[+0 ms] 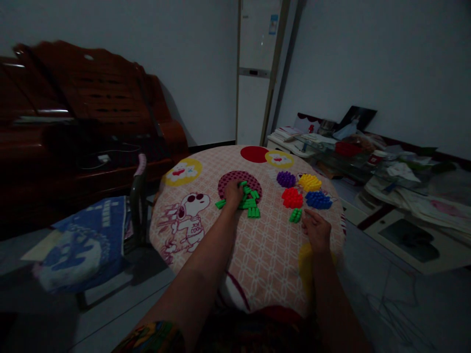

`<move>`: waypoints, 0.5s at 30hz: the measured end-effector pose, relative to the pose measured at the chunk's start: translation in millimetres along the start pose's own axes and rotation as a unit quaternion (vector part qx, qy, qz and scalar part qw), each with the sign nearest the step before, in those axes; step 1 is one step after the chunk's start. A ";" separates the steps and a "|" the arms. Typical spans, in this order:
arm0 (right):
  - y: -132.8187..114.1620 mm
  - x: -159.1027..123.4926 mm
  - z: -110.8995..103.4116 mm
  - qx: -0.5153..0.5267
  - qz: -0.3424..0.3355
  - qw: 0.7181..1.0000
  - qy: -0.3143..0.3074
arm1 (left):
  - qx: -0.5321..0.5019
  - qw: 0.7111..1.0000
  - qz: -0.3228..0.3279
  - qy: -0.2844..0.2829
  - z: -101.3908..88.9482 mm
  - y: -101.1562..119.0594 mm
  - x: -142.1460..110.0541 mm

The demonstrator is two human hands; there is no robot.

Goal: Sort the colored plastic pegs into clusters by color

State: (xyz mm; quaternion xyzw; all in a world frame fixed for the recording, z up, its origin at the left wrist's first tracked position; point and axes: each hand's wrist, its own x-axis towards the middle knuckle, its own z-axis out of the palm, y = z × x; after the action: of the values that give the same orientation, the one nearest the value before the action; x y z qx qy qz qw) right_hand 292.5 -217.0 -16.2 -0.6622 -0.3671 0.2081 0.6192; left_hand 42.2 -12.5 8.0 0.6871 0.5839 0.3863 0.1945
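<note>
My left hand [233, 193] reaches to the middle of the round table, its fingers closed at a small green ribbed plastic piece. Around and beneath it lies a loose heap of green pieces [253, 212], some lying over a dark pink dotted circle [239, 177]. On the right, my right hand [317, 229] is closed, fingertips together; whatever is in them is hidden. Just left of its fingertips sits a small green group [295, 215]. Beyond are clusters of like pieces sorted by colour: red [292, 198], blue [318, 200], purple [286, 179] and yellow [310, 183].
A patterned tablecloth [265, 250] covers the table. Left of it stands a chair with a blue cloth [91, 240], with a wooden sofa [95, 93] behind. A cluttered glass-topped cabinet [342, 152] stands to the right. A tall white air conditioner [255, 103] fills the far corner.
</note>
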 end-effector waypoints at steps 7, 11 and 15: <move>-1.8 -0.5 1.3 -0.005 0.007 1.000 0.002 | -0.164 0.986 -0.024 -0.007 -5.0 22.8 -9.5; 1.2 0.9 1.1 -0.016 -0.005 1.000 -0.005 | -0.303 0.943 -0.029 -0.132 8.0 45.7 -32.6; 3.3 4.3 1.7 -0.033 -0.001 0.999 -0.005 | -0.304 0.932 0.014 -0.198 22.4 68.8 -61.4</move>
State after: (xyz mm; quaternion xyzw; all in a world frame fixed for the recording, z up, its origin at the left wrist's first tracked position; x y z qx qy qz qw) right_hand 294.7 -212.6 -18.9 -0.6811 -0.3777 0.1987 0.5949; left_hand 102.9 -83.5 24.8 0.6659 0.3780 0.4040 0.5005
